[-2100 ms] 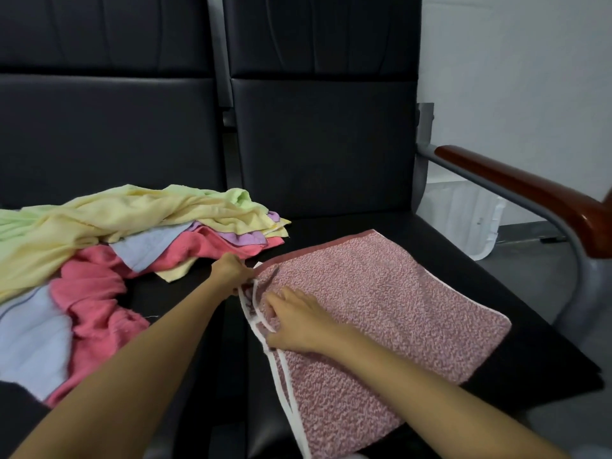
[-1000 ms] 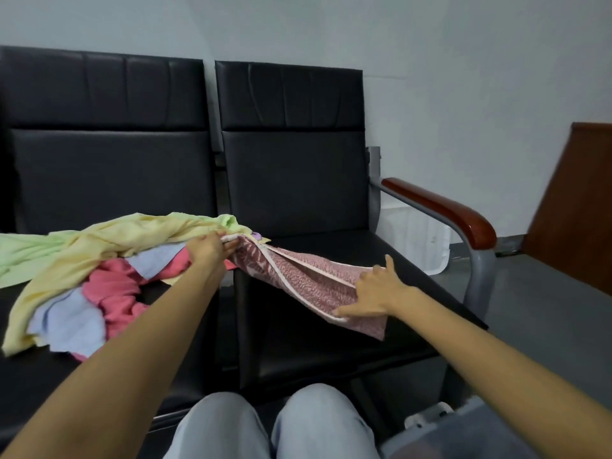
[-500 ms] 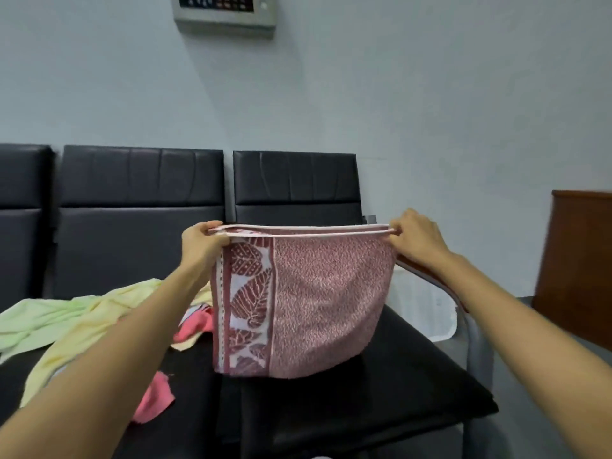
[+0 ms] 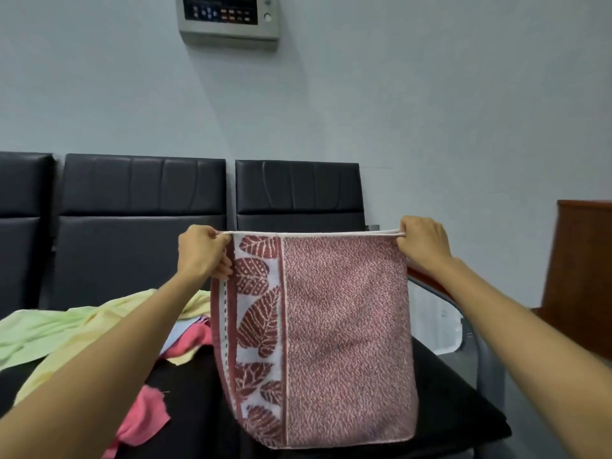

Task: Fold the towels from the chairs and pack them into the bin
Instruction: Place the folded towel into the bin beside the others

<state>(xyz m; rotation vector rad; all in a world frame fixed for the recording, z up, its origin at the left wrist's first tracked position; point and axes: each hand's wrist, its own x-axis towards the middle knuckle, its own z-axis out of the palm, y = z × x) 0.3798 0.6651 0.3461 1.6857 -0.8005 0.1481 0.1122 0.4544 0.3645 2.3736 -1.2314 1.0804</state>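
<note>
A red and white towel with a leaf border (image 4: pixel 344 339) hangs folded in the air above the right chair seat (image 4: pixel 463 412). My left hand (image 4: pixel 202 251) pinches its top left corner and my right hand (image 4: pixel 422 243) pinches its top right corner, so the top edge is pulled taut. A pile of loose towels (image 4: pixel 66 329), yellow, green, pink and pale blue, lies on the seat to the left. The bin is mostly hidden; a pale translucent container (image 4: pixel 437 323) shows behind the towel's right edge.
Black padded chairs (image 4: pixel 142 226) stand in a row against a grey wall. A wooden armrest (image 4: pixel 427 283) on a metal frame runs along the right chair. A brown wooden cabinet (image 4: pixel 583 270) stands at the far right. A control panel (image 4: pixel 228 19) hangs on the wall.
The towel was lying on the right seat, then both hands lifted it by its top corners. Since half a second ago it hangs a little straighter and the view has tilted upward.
</note>
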